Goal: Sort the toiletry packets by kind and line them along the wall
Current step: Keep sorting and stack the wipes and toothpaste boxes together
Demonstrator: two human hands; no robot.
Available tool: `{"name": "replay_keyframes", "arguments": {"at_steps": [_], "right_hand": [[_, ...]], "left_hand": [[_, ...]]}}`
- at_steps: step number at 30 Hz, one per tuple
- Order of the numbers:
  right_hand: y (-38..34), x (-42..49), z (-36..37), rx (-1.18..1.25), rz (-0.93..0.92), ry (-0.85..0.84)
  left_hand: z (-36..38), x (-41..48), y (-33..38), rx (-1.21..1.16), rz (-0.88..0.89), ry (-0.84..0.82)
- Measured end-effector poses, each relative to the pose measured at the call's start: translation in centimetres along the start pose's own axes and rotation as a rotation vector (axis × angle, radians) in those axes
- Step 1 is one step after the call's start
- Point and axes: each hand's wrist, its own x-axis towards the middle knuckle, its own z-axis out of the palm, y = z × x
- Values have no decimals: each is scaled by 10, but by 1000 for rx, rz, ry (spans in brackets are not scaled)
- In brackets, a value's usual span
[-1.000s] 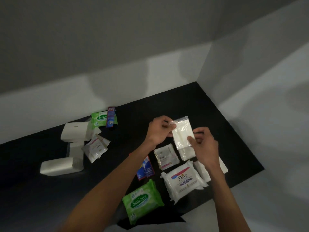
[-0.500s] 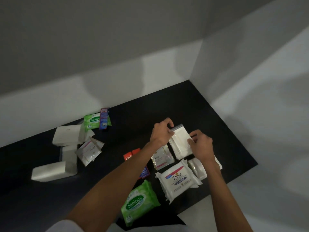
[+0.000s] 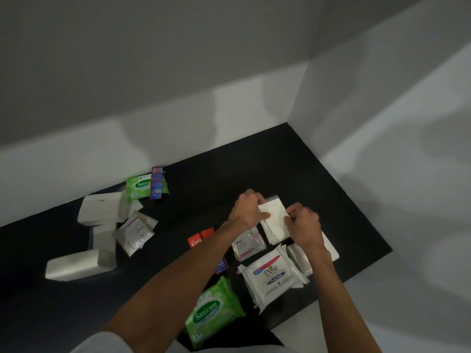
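Clear packet (image 3: 274,216) half-hidden by hands

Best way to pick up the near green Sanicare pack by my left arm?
Take the Sanicare pack from above, pinching across its two long edges near the middle. It lies flat and free on the black mat, soft and pillowy, long axis diagonal. The left hand is nearest, but both hands now hold the clear bag.
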Motion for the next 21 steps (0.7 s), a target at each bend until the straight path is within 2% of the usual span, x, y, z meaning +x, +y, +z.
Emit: {"name": "replay_keyframes", "arguments": {"at_steps": [12, 17, 21], "right_hand": [[-4, -1, -1, -14, -9, -18], [-9, -4, -6, -50, -20, 16], [-21, -11, -16, -44, -81, 107]], "left_hand": [[4, -6, -8, 46, 34, -6], [-15, -13, -24, 8, 93, 122], [-53, -22, -67, 137, 47, 244]]}}
